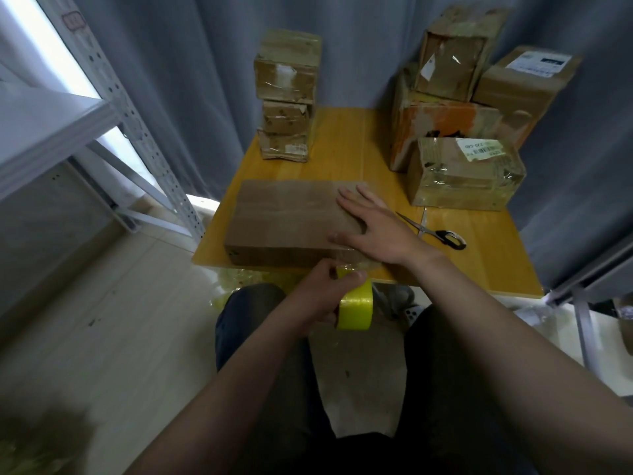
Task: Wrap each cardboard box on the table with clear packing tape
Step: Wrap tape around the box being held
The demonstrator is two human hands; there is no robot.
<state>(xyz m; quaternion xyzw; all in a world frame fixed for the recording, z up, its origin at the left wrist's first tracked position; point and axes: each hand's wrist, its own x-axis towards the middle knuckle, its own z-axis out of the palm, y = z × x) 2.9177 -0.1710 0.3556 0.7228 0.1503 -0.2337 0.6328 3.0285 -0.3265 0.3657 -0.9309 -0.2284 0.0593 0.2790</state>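
Cardboard box point(291, 217) lying flat at the near edge of the table point(342, 145), broad face up, long axis running left to right across the view, one short end pointing toward the metal shelf point(51, 125), the other toward the scissors point(435, 231). Pinned at its right end by the right hand point(373, 231), fingers spread flat, gripping nothing. Just below the table's edge, left hand point(322, 296) curled round a yellow-cored tape roll point(356, 306), with a clear strip point(352, 260) seemingly drawn up to the box's near right corner. Likely hazards: a slack strip folding onto itself or wrinkling; a hard downward pull dragging the box off the edge, with only a flat palm as anchor. Stack of taped boxes point(287, 97) at back left and heap of boxes point(466, 132) at back right, well apart from the work.
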